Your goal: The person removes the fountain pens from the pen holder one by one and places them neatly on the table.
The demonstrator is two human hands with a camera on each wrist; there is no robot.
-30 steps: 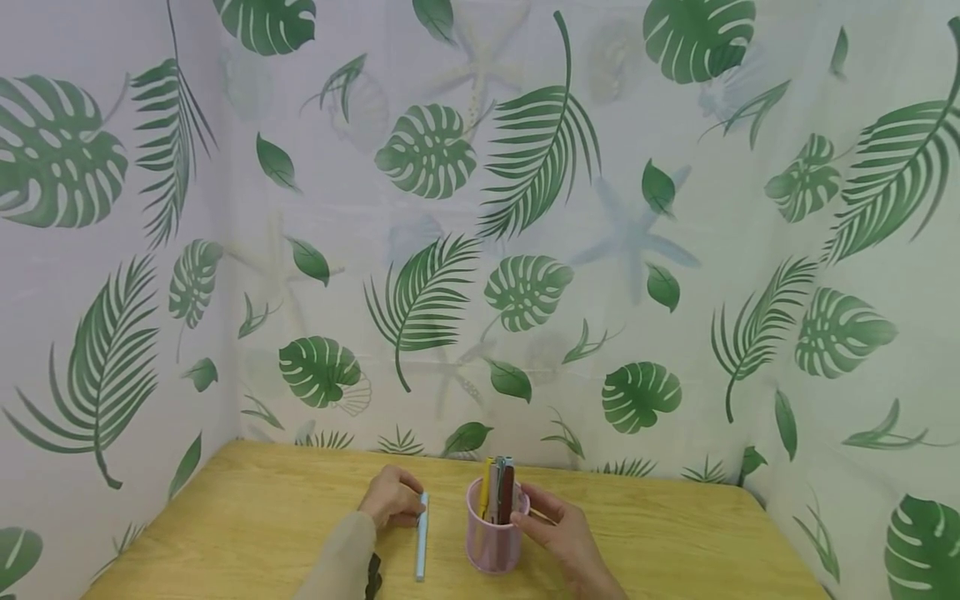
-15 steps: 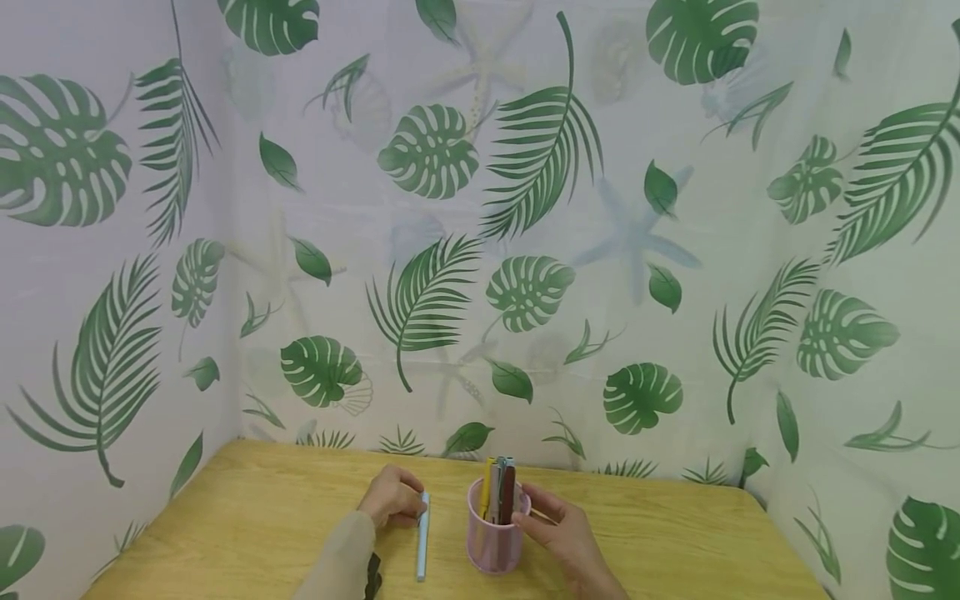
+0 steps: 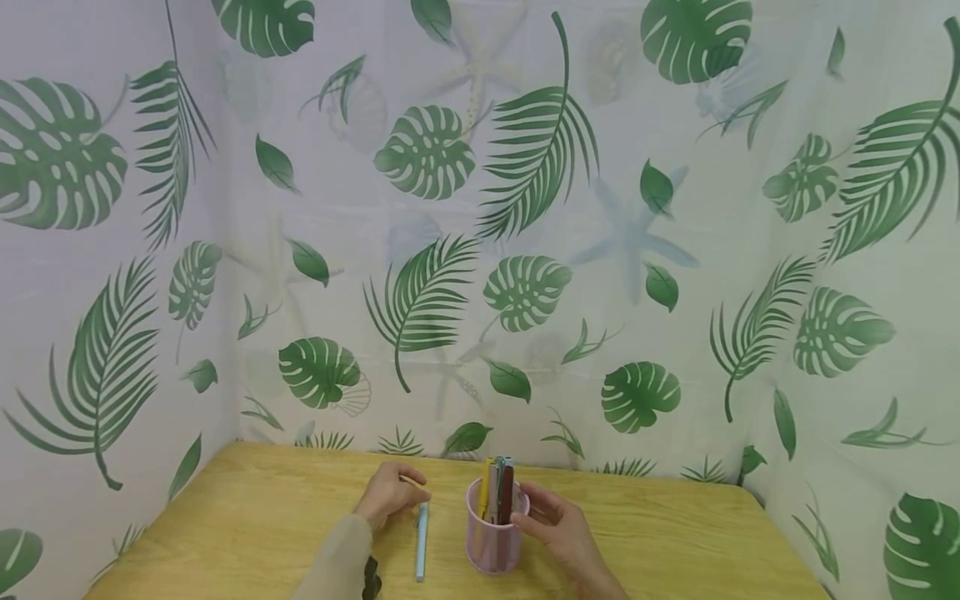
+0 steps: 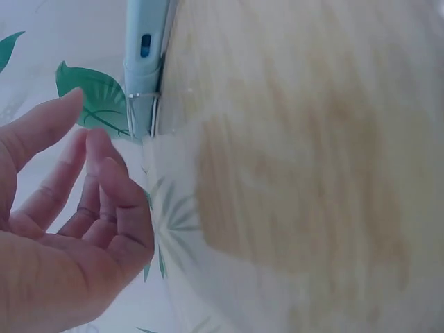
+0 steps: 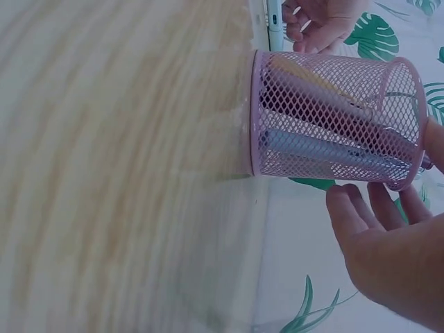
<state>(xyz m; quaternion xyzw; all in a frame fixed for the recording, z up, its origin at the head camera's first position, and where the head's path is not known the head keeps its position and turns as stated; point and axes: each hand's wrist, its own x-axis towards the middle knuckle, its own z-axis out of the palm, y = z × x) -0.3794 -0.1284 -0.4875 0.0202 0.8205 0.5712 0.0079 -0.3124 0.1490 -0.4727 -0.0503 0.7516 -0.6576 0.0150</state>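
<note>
A light blue pen (image 3: 422, 542) lies on the table, its far end just below the fingertips of my left hand (image 3: 390, 493). In the left wrist view the pen (image 4: 144, 69) has a clip and a small window in its barrel. My left hand (image 4: 76, 229) is loosely bent there, with a gap between its fingers and the pen. To the right stands a pink mesh pen holder (image 3: 492, 546), upright, with several pens (image 3: 497, 492) in it. My right hand (image 3: 566, 533) holds the holder by its right side, thumb near the rim, fingers on the far side.
The wooden table (image 3: 270, 517) extends to both sides of the hands. Behind it and at the sides hangs a white curtain (image 3: 525, 358) printed with green leaves. A dark scalloped band (image 3: 371, 577) sits at the left wrist.
My left hand has lifted off the pen and drawn slightly up and left, its fingers loosening. The pen stays where it lay. The right hand and pen holder have not moved.
</note>
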